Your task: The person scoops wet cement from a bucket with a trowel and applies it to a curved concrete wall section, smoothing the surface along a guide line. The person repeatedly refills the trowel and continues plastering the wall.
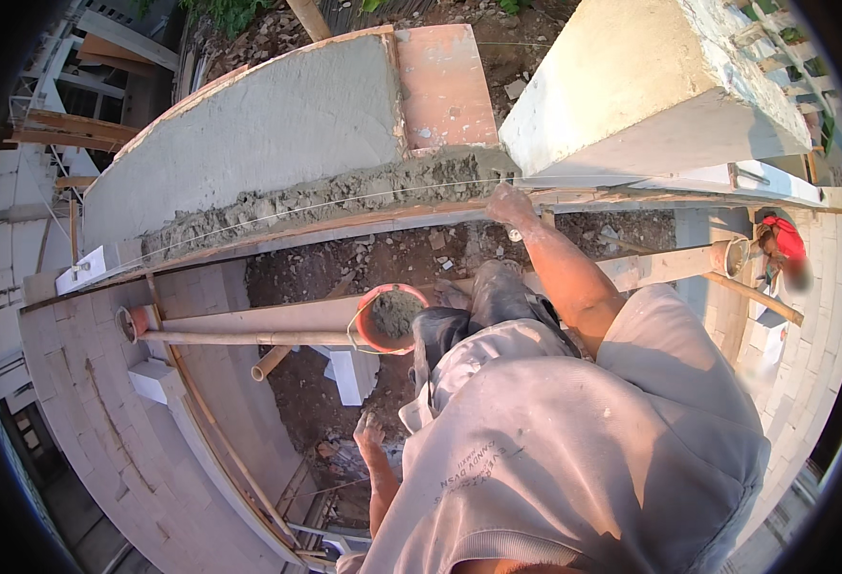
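Observation:
My right hand [510, 205] is closed at the lip of a ledge covered in rough wet mortar [344, 196]. Its fingers meet a thin white string [411, 188] stretched along that ledge; what they grip, if anything, is too small to make out. Lower down, my left hand [368, 430] hangs beside my body with loosely bent fingers and nothing seen in it. Between the hands a red bucket [364, 325] of grey mortar stands by my knee, near a plank [316, 314]. Behind the ledge rises a smooth grey plastered panel [277, 129], and bare pinkish board [448, 86] adjoins it.
A large pale concrete block [612, 86] juts out at the upper right. Bamboo poles [239, 338] run beside the plank, above rubble-strewn ground [316, 277]. Pale block walls [105, 411] flank both sides. Something red, perhaps on another person [786, 244], shows at the far right.

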`<act>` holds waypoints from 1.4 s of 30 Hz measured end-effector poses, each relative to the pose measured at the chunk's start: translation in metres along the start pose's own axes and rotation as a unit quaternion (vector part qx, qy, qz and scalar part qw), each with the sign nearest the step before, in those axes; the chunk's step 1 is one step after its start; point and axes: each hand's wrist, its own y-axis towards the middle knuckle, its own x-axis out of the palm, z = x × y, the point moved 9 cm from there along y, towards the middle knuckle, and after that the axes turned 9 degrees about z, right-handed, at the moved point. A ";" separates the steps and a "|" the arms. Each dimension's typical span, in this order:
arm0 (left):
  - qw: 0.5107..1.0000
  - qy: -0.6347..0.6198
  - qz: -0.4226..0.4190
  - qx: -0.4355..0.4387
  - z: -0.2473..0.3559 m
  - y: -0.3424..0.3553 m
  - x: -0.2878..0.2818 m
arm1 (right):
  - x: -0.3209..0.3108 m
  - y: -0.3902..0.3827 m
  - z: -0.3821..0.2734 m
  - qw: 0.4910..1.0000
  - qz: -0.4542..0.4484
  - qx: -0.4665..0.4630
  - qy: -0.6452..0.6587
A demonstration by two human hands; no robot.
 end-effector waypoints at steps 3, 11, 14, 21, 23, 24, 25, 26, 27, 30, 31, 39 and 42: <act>1.000 -0.016 0.009 -0.015 -0.010 -0.018 -0.004 | 0.006 0.008 0.019 0.996 0.051 -0.010 0.078; 0.989 0.125 0.034 0.069 0.020 -0.039 0.034 | 0.080 -0.092 0.045 0.962 0.154 -0.149 0.170; 0.939 0.283 0.006 0.196 0.052 -0.052 0.114 | 0.151 -0.064 0.051 0.972 0.106 -0.175 0.118; 0.847 0.422 -0.087 0.311 -0.011 -0.081 0.294 | 0.134 0.004 0.163 0.950 0.236 -0.161 0.128; 0.825 0.473 -0.061 0.302 -0.015 -0.089 0.313 | 0.126 -0.005 0.195 0.929 0.288 -0.162 0.168; 0.832 0.465 -0.069 0.295 -0.030 -0.086 0.318 | 0.124 -0.008 0.207 0.917 0.313 -0.160 0.189; 0.831 0.472 -0.070 0.287 -0.032 -0.086 0.321 | 0.124 -0.007 0.218 0.921 0.299 -0.122 0.218; 0.829 0.479 -0.072 0.279 -0.035 -0.087 0.325 | 0.125 -0.005 0.229 0.923 0.283 -0.083 0.246; 0.828 0.486 -0.073 0.270 -0.036 -0.088 0.330 | 0.129 -0.004 0.236 0.923 0.267 -0.045 0.274; 0.829 0.503 -0.079 0.229 -0.042 -0.080 0.339 | 0.167 -0.008 0.240 0.887 0.189 0.027 0.421; 0.832 0.503 -0.074 0.223 -0.042 -0.077 0.339 | 0.186 -0.011 0.227 0.865 0.148 0.050 0.476; 0.804 0.534 -0.062 0.254 -0.018 -0.050 0.352 | 0.316 0.031 -0.059 0.558 -0.074 0.083 0.822; 0.812 0.523 -0.053 0.253 -0.017 -0.034 0.345 | 0.323 0.036 -0.146 0.526 -0.056 0.066 0.846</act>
